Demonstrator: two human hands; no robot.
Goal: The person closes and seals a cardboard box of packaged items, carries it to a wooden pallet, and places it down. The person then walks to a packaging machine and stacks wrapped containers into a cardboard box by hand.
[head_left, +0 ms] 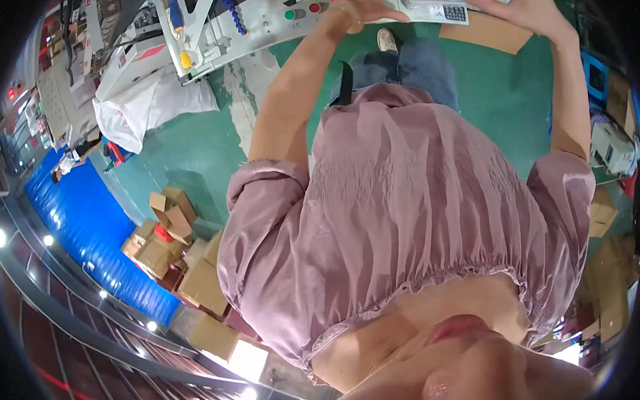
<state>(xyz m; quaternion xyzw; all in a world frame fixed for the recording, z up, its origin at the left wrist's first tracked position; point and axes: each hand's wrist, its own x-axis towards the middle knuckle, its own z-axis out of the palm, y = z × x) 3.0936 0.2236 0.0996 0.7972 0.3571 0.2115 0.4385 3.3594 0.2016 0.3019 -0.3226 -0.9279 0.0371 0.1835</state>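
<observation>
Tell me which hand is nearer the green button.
Left. The left hand is to the right of the green button, just past the red button; the right hand is much farther right, near the cardboard.

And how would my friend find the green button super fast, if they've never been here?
Look at the pale machine panel along the top of the picture. Go just left of the person's left hand, to the round buttons on the panel. The green button is left of a red button, and its colour sets it apart.
</observation>
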